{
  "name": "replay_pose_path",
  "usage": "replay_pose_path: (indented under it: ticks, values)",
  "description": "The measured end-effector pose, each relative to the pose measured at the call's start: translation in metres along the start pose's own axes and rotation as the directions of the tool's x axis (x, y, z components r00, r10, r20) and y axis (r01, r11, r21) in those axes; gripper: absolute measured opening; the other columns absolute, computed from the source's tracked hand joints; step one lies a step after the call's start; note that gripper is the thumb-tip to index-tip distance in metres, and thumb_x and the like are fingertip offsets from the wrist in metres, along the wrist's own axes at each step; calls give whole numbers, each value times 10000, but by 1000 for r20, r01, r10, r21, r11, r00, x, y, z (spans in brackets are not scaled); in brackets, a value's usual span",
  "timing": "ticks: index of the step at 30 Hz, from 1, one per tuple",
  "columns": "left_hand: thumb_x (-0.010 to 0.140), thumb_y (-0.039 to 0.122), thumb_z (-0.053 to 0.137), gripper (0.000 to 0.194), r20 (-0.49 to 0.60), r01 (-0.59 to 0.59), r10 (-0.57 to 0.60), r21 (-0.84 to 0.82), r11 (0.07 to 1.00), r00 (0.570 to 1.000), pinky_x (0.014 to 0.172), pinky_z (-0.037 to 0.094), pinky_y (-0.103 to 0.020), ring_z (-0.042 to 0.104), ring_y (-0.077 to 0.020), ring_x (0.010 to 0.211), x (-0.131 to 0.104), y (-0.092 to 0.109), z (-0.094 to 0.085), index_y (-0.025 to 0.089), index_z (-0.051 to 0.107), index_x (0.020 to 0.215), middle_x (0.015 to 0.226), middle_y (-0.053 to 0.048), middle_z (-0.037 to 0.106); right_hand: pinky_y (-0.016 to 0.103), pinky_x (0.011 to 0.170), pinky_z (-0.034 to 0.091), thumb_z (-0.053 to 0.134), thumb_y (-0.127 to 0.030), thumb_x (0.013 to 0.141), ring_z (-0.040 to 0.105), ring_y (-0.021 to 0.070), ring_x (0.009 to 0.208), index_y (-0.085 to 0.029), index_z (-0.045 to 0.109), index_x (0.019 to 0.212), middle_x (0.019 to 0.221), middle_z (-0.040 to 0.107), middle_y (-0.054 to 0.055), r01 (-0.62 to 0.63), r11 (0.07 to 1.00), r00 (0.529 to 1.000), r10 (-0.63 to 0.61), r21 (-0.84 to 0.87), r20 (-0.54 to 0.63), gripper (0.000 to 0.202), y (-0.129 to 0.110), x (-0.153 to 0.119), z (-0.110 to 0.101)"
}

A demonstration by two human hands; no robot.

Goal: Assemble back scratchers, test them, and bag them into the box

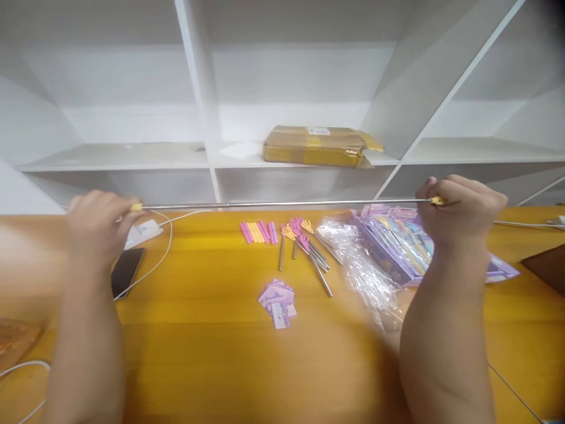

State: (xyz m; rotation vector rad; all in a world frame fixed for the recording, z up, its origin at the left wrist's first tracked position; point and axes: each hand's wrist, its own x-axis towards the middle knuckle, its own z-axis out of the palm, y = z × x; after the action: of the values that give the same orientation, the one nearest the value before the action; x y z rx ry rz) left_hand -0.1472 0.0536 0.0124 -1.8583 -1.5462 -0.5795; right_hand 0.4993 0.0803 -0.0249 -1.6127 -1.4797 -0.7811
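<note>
Stretched level between my two hands is a thin metal telescopic back scratcher point(286, 204), drawn out long above the table's back edge. My left hand point(99, 215), somewhat blurred, is closed round its yellow end at the left. At the right, my right hand point(459, 203) grips the other end, where a bit of yellow shows by the fingers. Below the rod lie several shorter back scratchers point(311, 253) with pink and yellow hand-shaped heads and metal shafts. Beside them sits a row of pink, yellow and purple tubes point(259, 232). Nearer to me is a pile of small purple cards point(277, 300).
A purple box point(392, 259) of wrapped items stands on the right, with crumpled clear plastic point(359, 265) beside it. On the left are a dark phone point(128, 271) and a white power strip point(142, 234) with cables. A taped cardboard parcel point(315, 147) rests on the white shelf point(110, 156).
</note>
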Motion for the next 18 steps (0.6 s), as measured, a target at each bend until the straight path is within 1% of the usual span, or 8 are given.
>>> replay_pose_path:
  ticks: [2, 4, 6, 8, 11, 14, 16, 18]
  values:
    - [1046, 579, 495, 396, -20, 39, -39, -11, 999, 999, 842, 355, -315, 529, -212, 902, 2, 4, 2, 254, 705, 965, 829, -28, 680, 368, 626, 251, 517, -392, 797, 316, 177, 555, -288, 283, 538, 554, 390, 28, -1, 999, 1000, 0, 37, 31, 365, -7, 2, -2]
    - [1041, 592, 496, 408, -16, 27, -27, -23, 999, 1000, 835, 353, -320, 530, -214, 899, 4, 9, 5, 254, 714, 975, 837, -31, 687, 360, 607, 260, 548, -391, 750, 346, 176, 541, -293, 300, 537, 548, 411, 29, -33, 998, 998, 30, 54, 49, 341, -9, 4, 0]
    - [1049, 605, 467, 439, -8, -7, 7, -31, 999, 1000, 832, 352, -320, 536, -208, 890, 5, 14, 7, 254, 718, 966, 839, -30, 693, 357, 598, 259, 559, -357, 708, 342, 170, 524, -293, 290, 522, 528, 399, 21, -81, 996, 996, 79, 48, 31, 333, -7, 5, 3]
    - [1058, 615, 434, 476, -16, -34, 33, -35, 999, 999, 816, 352, -316, 543, -197, 859, 5, 18, 8, 254, 726, 953, 816, -27, 693, 358, 593, 250, 561, -303, 662, 313, 155, 508, -292, 262, 507, 505, 361, 5, -129, 991, 991, 129, 33, -19, 337, -3, 7, 6]
    - [1048, 664, 398, 555, -96, -44, 42, -12, 999, 994, 753, 329, -317, 520, -187, 763, 2, 20, 4, 258, 751, 912, 699, -19, 646, 366, 584, 223, 563, -237, 621, 243, 130, 488, -296, 184, 472, 473, 266, -20, -183, 983, 976, 182, 4, -122, 411, 2, 9, 6]
    - [1023, 730, 366, 635, -227, -73, 72, 4, 997, 971, 707, 309, -326, 490, -190, 700, -1, 20, -5, 263, 769, 870, 619, -20, 592, 368, 580, 212, 583, -216, 639, 194, 117, 488, -297, 127, 476, 469, 209, -35, -206, 978, 955, 196, -23, -220, 491, 7, 10, 1]
    - [1007, 754, 368, 649, -288, -101, 98, 4, 995, 953, 690, 299, -336, 487, -198, 690, -2, 20, -12, 269, 779, 879, 618, -27, 591, 365, 574, 213, 591, -208, 637, 182, 113, 484, -296, 128, 485, 469, 194, -42, -221, 975, 945, 204, -38, -257, 495, 10, 10, -2]
    - [1011, 728, 399, 606, -289, -115, 108, -7, 993, 951, 691, 294, -346, 491, -206, 695, -2, 21, -17, 273, 786, 910, 645, -35, 615, 361, 564, 211, 597, -202, 624, 172, 110, 478, -294, 137, 486, 465, 179, -49, -226, 973, 945, 207, -51, -252, 489, 10, 9, -4]
